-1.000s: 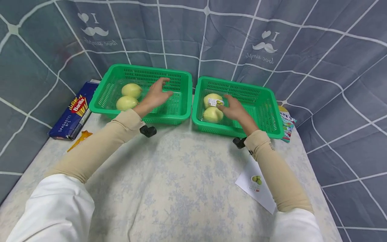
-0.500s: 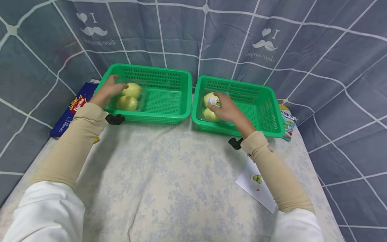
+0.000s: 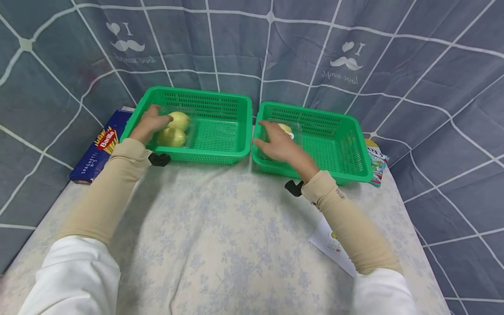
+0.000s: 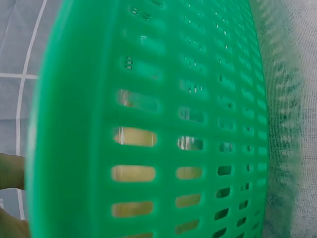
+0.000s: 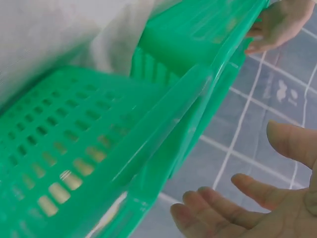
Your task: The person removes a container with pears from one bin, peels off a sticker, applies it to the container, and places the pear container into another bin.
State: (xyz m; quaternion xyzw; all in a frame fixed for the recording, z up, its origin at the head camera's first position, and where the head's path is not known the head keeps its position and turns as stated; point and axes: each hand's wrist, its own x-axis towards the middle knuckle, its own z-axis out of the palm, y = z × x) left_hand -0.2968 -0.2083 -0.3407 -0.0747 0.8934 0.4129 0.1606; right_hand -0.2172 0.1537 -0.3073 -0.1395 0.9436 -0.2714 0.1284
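Note:
Two green plastic baskets stand side by side at the back of the table. The left basket [image 3: 220, 155] holds a clear pack of two yellow-green fruits [image 3: 176, 130] at its left end. My left hand [image 3: 151, 122] lies on that pack's left side, fingers curled over it. The right basket [image 3: 354, 148] holds a similar pack, with one fruit [image 3: 285, 128] showing. My right hand [image 3: 275, 142] hovers over this pack near the basket's left wall. Its fingers [image 5: 247, 191] are spread and hold nothing. The left wrist view shows only the basket wall [image 4: 148, 124] up close.
A blue Barilla spaghetti box [image 3: 98, 148] lies left of the baskets. A colourful snack packet [image 3: 376, 162] sticks out right of the right basket. A white printed sheet [image 3: 328, 243] lies on the floral tablecloth by my right forearm. A grey checked cloth hangs behind.
My left hand moved from the middle of the left basket onto the fruit pack at its left end. My right hand slid left over its pack, covering the nearer fruit.

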